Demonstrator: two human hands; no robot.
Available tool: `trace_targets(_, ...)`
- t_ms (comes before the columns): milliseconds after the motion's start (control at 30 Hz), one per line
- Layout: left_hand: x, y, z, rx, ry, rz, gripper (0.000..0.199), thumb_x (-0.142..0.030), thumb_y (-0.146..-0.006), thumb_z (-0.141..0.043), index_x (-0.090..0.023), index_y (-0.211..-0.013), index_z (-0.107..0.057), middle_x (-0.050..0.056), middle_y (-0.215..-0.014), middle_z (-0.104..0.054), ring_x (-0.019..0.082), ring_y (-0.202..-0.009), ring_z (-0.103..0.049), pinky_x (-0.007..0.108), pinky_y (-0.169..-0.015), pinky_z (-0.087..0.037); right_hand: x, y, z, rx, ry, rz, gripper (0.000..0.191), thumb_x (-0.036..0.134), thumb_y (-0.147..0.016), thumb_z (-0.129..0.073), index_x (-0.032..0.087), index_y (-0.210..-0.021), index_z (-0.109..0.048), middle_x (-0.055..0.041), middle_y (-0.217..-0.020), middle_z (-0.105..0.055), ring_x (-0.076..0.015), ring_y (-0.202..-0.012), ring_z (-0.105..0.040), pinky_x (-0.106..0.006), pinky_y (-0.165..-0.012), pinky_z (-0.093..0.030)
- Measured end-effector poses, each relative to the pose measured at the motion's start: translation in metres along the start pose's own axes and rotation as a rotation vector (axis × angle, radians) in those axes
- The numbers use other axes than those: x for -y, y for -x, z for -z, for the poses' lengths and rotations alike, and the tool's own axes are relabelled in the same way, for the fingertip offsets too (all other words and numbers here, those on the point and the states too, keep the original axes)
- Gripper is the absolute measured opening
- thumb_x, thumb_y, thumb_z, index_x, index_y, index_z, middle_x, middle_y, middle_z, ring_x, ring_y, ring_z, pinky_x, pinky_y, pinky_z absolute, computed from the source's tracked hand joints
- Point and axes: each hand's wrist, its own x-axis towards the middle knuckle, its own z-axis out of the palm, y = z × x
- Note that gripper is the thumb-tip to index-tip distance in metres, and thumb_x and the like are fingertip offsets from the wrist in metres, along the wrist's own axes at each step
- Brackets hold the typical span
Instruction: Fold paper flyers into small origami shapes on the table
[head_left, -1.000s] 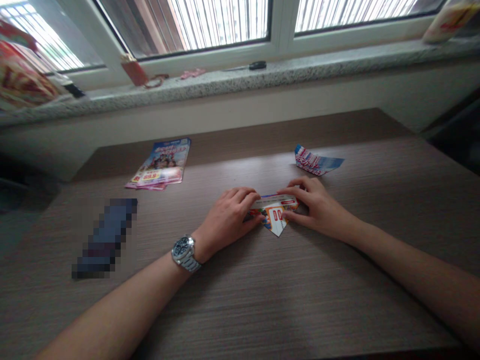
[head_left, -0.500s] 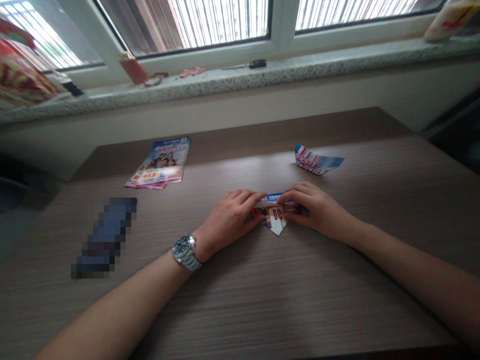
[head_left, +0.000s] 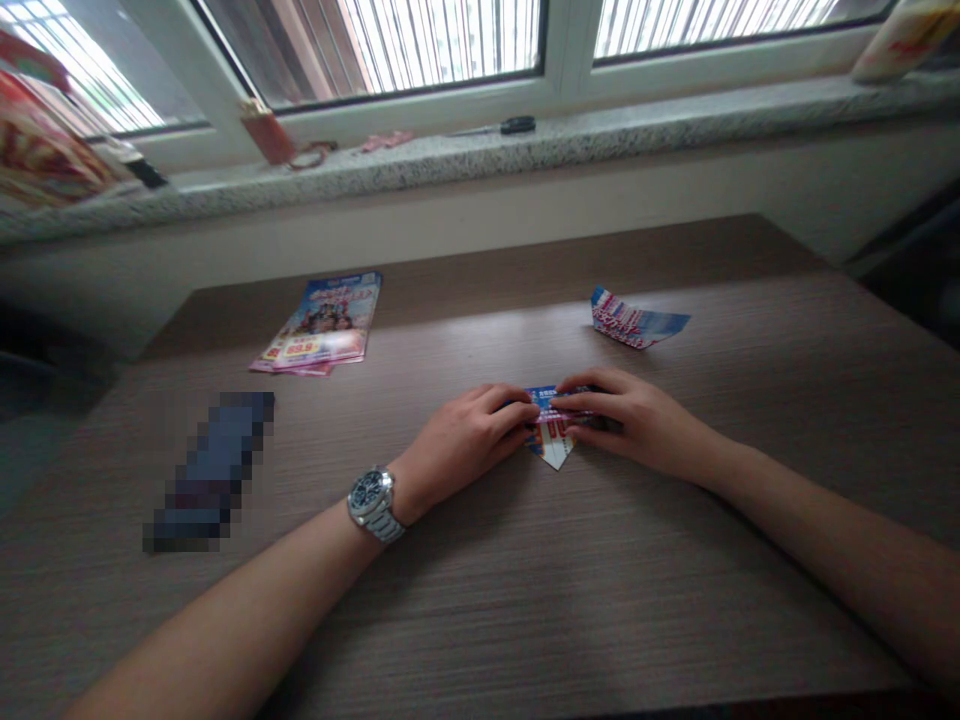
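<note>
A folded paper flyer (head_left: pixel 555 448) lies on the desk between my hands, its white and orange lower end tapering to a point toward me. Across its upper part runs a blue and pink folded band. My left hand (head_left: pixel 472 428), with a silver watch on the wrist, holds the flyer's left side with bent fingers. On the right side, the fingers of my right hand (head_left: pixel 630 415) press on the band, and the thumb lies below it. Both ends of the band are partly hidden under my fingers. Beyond my right hand stands a folded blue and pink paper piece (head_left: pixel 637 325).
A stack of printed flyers (head_left: pixel 322 325) lies at the back left of the wooden desk (head_left: pixel 480 600). Nearer on the left is a pixelated dark flat object (head_left: pixel 214 470). Small items, among them a black-handled tool (head_left: pixel 517 125), rest on the stone windowsill (head_left: pixel 600 125).
The flyer's upper band has come down toward me and now lies flatter over the top of the pointed part. My fingers have shifted slightly along it.
</note>
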Motion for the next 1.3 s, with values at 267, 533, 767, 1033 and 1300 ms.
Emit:
trace_targets(267, 0.0006, 0.0014, -0.0014, 0.022, 0.069, -0.032, 0.024, -0.03, -0.105, -0.05, -0.019, -0.123, -0.063, 0.011, -0.134, -0.063, 0.021, -0.116, -0.065, 0.038, -0.1, -0.057, -0.0011, 0.0036, 0.0043, 0.056, 0.027, 0.067, 0.032, 0.029, -0.098, -0.061, 0.027, -0.129, -0.07, -0.0119, -0.139, -0.065, -0.0269, -0.125, -0.064, -0.044, -0.102, -0.055)
trace_targets(533, -0.0017, 0.0004, 0.001, 0.008, 0.062, -0.087, 0.021, -0.029, -0.105, -0.052, -0.018, -0.119, -0.064, 0.012, -0.133, -0.065, 0.022, -0.124, -0.063, 0.041, -0.107, -0.054, -0.003, 0.0056, 0.0047, 0.085, 0.036, 0.109, 0.036, 0.026, -0.096, -0.065, 0.029, -0.132, -0.069, -0.0098, -0.143, -0.063, -0.0284, -0.132, -0.06, -0.048, -0.112, -0.049)
trace_targets(767, 0.001, 0.0, 0.0013, 0.01, 0.077, -0.148, 0.025, -0.028, -0.105, -0.052, -0.017, -0.123, -0.064, 0.012, -0.131, -0.067, 0.021, -0.125, -0.062, 0.039, -0.112, -0.051, -0.0003, 0.0041, 0.0055, 0.114, 0.027, 0.126, 0.039, 0.024, -0.098, -0.062, 0.031, -0.137, -0.065, -0.0054, -0.142, -0.065, -0.025, -0.129, -0.063, -0.045, -0.112, -0.05)
trace_targets(1033, 0.0024, 0.0033, 0.0006, 0.047, 0.04, -0.129, 0.037, -0.031, -0.102, -0.056, -0.021, -0.138, -0.059, 0.013, -0.145, -0.059, 0.026, -0.138, -0.054, 0.053, -0.12, -0.04, -0.0071, 0.0058, 0.0073, 0.116, 0.069, 0.114, 0.039, 0.023, -0.097, -0.064, 0.03, -0.135, -0.066, -0.0045, -0.142, -0.065, -0.0252, -0.13, -0.062, -0.046, -0.114, -0.048)
trace_targets(1300, 0.0034, 0.0034, -0.0003, 0.067, 0.014, -0.138, 0.041, -0.033, -0.104, -0.052, -0.018, -0.142, -0.056, 0.013, -0.148, -0.056, 0.026, -0.136, -0.055, 0.046, -0.115, -0.048, -0.0061, 0.0055, 0.0077, 0.119, 0.083, 0.088, 0.037, 0.02, -0.1, -0.057, 0.031, -0.134, -0.067, -0.0051, -0.145, -0.062, -0.0235, -0.129, -0.063, -0.042, -0.111, -0.051)
